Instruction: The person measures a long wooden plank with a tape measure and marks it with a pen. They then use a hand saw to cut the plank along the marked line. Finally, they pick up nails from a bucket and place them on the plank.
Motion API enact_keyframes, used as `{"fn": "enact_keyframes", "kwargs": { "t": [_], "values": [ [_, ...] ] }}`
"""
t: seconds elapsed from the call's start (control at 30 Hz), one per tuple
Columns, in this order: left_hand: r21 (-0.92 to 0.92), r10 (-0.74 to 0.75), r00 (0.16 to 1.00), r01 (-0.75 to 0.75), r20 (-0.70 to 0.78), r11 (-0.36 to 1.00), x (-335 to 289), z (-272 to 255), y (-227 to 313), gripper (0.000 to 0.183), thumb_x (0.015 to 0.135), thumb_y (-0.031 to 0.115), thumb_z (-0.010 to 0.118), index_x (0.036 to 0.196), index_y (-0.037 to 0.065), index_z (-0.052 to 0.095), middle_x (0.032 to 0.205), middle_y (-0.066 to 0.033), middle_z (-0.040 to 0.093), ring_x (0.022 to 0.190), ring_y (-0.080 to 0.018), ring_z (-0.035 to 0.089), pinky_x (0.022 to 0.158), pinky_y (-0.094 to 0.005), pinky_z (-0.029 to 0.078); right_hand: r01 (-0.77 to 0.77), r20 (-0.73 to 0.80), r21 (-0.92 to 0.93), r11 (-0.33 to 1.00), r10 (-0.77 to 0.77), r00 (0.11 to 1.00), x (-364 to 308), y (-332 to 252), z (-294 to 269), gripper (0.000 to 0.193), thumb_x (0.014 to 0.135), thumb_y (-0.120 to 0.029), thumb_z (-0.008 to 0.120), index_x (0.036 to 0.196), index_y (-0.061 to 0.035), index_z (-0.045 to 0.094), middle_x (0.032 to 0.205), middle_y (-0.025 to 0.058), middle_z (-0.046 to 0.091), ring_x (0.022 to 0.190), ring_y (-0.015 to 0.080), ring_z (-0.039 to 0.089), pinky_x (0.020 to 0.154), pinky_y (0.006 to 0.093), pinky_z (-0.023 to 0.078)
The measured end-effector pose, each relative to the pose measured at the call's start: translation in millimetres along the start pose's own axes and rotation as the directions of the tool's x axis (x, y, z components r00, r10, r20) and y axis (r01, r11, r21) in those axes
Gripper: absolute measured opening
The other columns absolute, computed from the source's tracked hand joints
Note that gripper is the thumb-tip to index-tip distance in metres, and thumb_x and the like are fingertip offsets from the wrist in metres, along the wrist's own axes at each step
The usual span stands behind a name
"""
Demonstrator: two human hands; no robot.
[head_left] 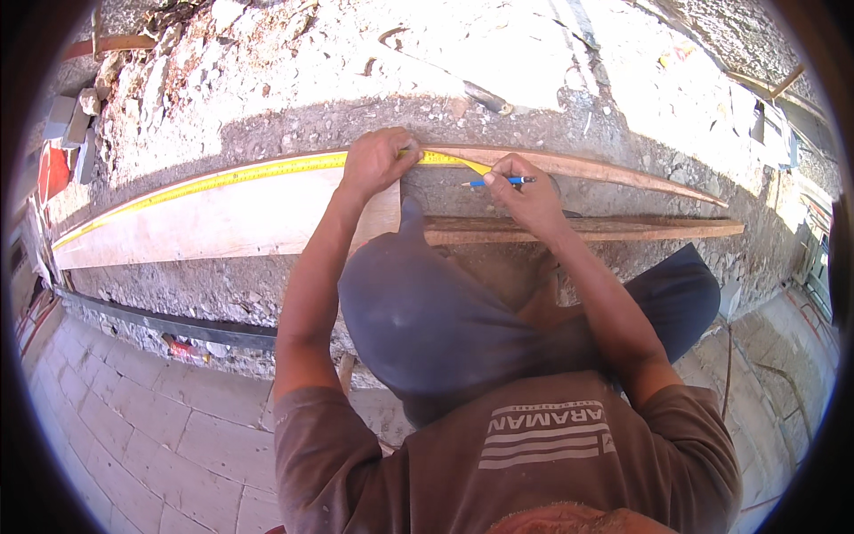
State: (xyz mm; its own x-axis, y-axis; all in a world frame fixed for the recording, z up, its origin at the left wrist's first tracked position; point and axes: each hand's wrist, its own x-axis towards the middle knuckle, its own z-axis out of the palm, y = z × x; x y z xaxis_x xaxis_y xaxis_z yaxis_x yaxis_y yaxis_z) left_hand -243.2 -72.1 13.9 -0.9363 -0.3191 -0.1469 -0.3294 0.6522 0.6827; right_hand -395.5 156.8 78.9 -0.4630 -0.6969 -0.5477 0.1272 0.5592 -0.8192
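A yellow tape measure blade (258, 168) stretches along the far edge of a pale, wide board (222, 218). My left hand (381, 163) is closed on the blade near the board's right end, its thumb and fingers pressed together. Past that hand the blade goes on to the right, twisting toward my right hand (529, 198). A blue pencil (500, 182) sits in my right fingers, pointing left. The same hand touches the end of the blade; the tape's case, if it is there, is hidden. My knee (400, 294) rests at the board's near edge.
Two narrow timber strips, a far one (605, 169) and a near one (614, 229), lie to the right. Sunlit rubble (311, 53) covers the far ground, with a tool-like handle (487, 98) on it. Nearer are a dark bar (196, 329) and grey paving (178, 418).
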Motion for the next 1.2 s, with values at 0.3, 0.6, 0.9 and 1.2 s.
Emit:
{"fn": "enact_keyframes", "kwargs": {
  "t": [0.3, 0.6, 0.9, 1.2],
  "values": [
    [0.056, 0.065, 0.995, -0.061, -0.073, 0.997, -4, 6, -3, 0.025, 0.087, 0.032, 0.065, 0.082, 0.008, 0.061, 0.079, -0.0099, 0.06, 0.078, -0.0339, 0.061, 0.068, -0.0458, 0.048, 0.346, 0.059, -0.342, 0.874, -0.348, 0.936, -2, 8, 26, 0.021, 0.091, -0.023, 0.063, 0.105, -0.0067, 0.061, 0.096, 0.0138, 0.065, 0.088, 0.0323, 0.064, 0.077, 0.0403, 0.051],
    [0.026, 0.024, 0.998, -0.023, -0.05, 0.999, -4, 7, -6, 0.027, 0.086, 0.032, 0.066, 0.081, 0.007, 0.06, 0.079, -0.011, 0.059, 0.078, -0.0348, 0.061, 0.067, -0.0465, 0.047, 0.442, 0.098, -0.425, 0.79, -0.445, 0.89, 10, 25, 37, 0.022, 0.094, -0.023, 0.057, 0.108, -0.0058, 0.059, 0.099, 0.016, 0.062, 0.091, 0.0365, 0.062, 0.079, 0.0443, 0.049],
    [0.015, 0.022, 0.999, -0.021, -0.047, 1.0, -3, 4, -3, 0.024, 0.086, 0.032, 0.066, 0.081, 0.009, 0.064, 0.077, -0.0093, 0.061, 0.075, -0.0333, 0.062, 0.066, -0.045, 0.048, 0.435, 0.059, -0.42, 0.797, -0.454, 0.889, 14, 31, 37, 0.021, 0.094, -0.022, 0.059, 0.107, -0.0058, 0.06, 0.099, 0.0157, 0.065, 0.089, 0.0368, 0.064, 0.076, 0.0433, 0.05],
    [0.041, -0.001, 0.998, 0.003, -0.057, 0.999, -2, 2, 2, 0.023, 0.086, 0.032, 0.067, 0.08, 0.01, 0.065, 0.079, -0.0085, 0.063, 0.075, -0.0325, 0.063, 0.066, -0.0441, 0.049, 0.431, 0.06, -0.411, 0.803, -0.448, 0.892, 15, 30, 38, 0.021, 0.093, -0.022, 0.059, 0.107, -0.0064, 0.061, 0.097, 0.0155, 0.066, 0.088, 0.0362, 0.065, 0.075, 0.0428, 0.051]
  ]
}}
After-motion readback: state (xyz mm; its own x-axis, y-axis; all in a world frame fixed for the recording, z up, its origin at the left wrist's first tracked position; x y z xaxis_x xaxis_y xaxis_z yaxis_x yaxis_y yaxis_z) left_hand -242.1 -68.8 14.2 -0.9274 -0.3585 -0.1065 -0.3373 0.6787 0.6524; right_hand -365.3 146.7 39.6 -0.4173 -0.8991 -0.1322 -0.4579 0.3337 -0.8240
